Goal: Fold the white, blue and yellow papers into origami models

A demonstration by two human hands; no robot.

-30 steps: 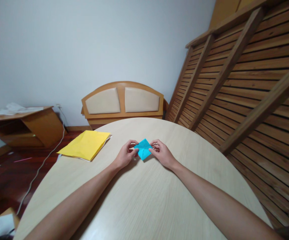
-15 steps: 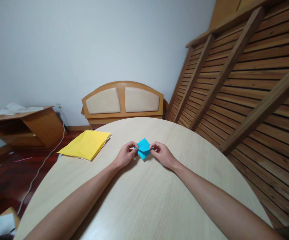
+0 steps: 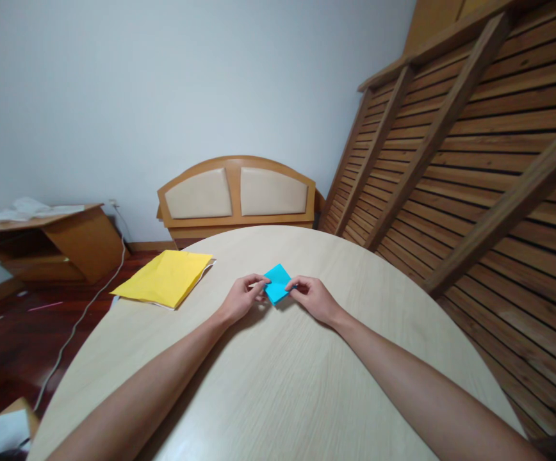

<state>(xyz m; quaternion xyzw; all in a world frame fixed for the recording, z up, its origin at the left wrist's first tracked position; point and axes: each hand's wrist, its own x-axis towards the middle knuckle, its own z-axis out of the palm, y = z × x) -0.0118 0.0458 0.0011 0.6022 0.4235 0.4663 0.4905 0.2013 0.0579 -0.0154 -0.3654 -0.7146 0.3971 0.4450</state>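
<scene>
A small piece of folded blue paper, diamond-shaped from here, is held over the middle of the round table. My left hand pinches its left corner between thumb and fingers. On the opposite side, my right hand has its thumb and forefinger closed on the right corner. The fingertips cover both side corners of the paper. Its lower part now looks flat, with a faint crease across the middle.
A stack of yellow paper with white edges lies at the table's left rim. Behind the table stands a padded wooden headboard. A slatted wooden frame leans along the right. A cable trails over the floor at left.
The blue paper's front part, which stood apart with a gap below the middle, now lies flat against the rest. The paper has turned slightly; both hands have barely moved.
</scene>
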